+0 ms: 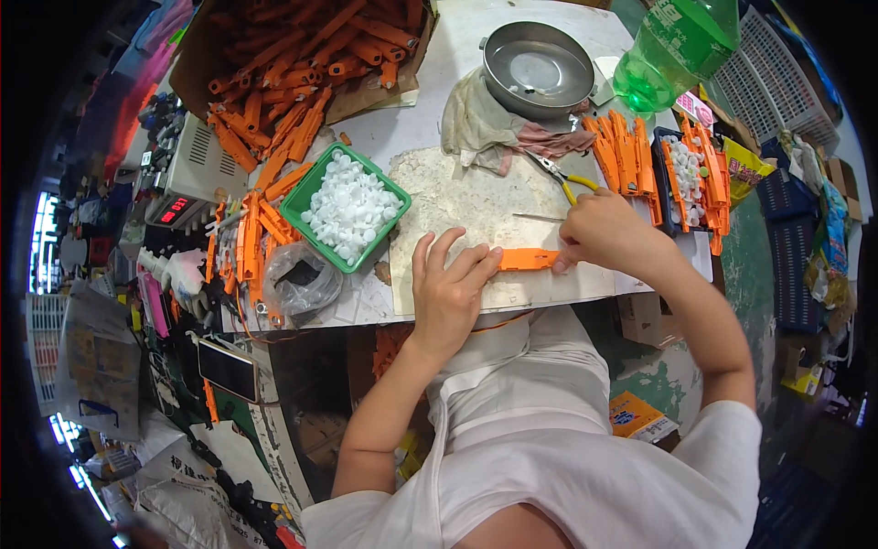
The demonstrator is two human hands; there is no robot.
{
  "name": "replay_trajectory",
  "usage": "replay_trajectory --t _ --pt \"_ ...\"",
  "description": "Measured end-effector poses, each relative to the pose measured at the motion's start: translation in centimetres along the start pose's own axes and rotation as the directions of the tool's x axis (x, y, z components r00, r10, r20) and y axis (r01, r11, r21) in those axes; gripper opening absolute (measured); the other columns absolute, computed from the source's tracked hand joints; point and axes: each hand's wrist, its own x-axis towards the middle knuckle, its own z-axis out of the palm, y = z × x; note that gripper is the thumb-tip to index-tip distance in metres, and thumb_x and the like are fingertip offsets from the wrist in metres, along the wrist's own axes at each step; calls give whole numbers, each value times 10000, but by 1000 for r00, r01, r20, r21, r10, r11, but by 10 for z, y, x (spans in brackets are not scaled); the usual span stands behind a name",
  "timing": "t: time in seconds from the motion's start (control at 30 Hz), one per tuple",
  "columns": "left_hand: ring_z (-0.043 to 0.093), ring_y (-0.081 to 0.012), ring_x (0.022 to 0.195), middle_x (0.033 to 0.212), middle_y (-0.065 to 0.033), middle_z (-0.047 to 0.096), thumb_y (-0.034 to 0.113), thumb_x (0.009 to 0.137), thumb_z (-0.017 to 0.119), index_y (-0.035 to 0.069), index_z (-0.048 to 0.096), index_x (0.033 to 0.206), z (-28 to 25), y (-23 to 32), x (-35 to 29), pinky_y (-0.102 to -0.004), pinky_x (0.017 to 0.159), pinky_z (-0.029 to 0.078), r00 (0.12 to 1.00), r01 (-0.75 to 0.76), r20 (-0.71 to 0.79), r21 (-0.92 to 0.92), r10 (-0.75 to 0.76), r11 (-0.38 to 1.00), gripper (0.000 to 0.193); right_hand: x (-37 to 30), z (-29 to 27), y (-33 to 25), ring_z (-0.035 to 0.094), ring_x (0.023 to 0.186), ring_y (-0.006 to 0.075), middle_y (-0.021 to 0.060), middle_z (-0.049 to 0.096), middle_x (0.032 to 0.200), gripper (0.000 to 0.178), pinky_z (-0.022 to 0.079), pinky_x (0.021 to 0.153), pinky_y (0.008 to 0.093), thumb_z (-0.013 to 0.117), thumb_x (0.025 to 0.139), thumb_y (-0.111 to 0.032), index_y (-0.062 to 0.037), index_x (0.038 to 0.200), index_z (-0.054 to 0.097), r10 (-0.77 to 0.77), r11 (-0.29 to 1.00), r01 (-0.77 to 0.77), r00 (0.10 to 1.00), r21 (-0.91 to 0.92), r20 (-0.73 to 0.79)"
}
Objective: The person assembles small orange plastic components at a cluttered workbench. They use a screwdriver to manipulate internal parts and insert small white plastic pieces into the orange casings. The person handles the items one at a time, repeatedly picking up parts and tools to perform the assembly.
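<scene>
An orange plastic part (529, 260), long and narrow, lies level at the worn board's near edge. Its left end is pinched by the thumb and finger of my left hand (450, 295), whose other fingers are raised. My right hand (605, 231) is closed at the other end, fingertips pressed on the part; its palm side is hidden. Just beyond my right hand lie yellow-handled pliers (574, 183). A thin metal rod (538, 217) points out from beside that hand. Left of my left hand stands a green tray (391, 220) with many small white plastic caps (349, 206).
A cardboard box (194, 69) heaped with orange parts stands at the far left. Beyond the board are a metal pan (538, 69), a rag (476, 123) and a green bottle (672, 50). More orange parts (626, 156) lie at right. A plastic bag (302, 285) sits near the left edge.
</scene>
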Motion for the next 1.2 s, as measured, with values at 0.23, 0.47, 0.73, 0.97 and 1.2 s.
replay_trajectory --t 0.23,0.47,0.73,0.97,1.2 --pt "546 -227 1021 955 5 652 68 713 706 143 692 1039 0 -1 -1 -477 1003 311 998 -33 50 42 31 999 334 18 2 -18 639 588 261 80 602 558 330 440 511 345 770 625 -384 -76 568 665 -100 948 87 995 -306 -28" --pt "560 -207 965 954 5 649 64 701 695 136 695 1022 3 0 -5 -468 988 312 999 -39 -7 52 39 998 329 25 -22 -26 649 615 289 103 623 604 391 462 570 389 778 601 -422 -46 628 674 -210 964 196 976 -182 -62" --pt "568 -183 932 941 16 645 118 737 700 142 704 1008 5 -6 -4 -448 973 311 998 -65 -16 54 66 996 272 17 -19 -36 648 745 277 84 644 715 382 476 638 379 785 618 -365 -41 771 655 -30 999 28 996 -24 -81" --pt "506 -268 1103 992 -42 638 173 773 683 87 658 998 -1 -10 3 -463 1020 264 993 20 118 -147 -3 989 243 -33 69 -17 594 896 265 87 599 848 315 465 737 394 750 698 -272 -34 827 588 77 975 75 772 211 -630" --pt "430 -338 1231 1234 -141 537 63 761 666 55 595 983 -11 12 -15 -517 1080 209 991 129 7 -240 -132 962 234 -44 77 -46 552 917 105 24 603 973 258 426 839 244 707 761 -101 -31 992 618 466 60 482 761 874 -452"
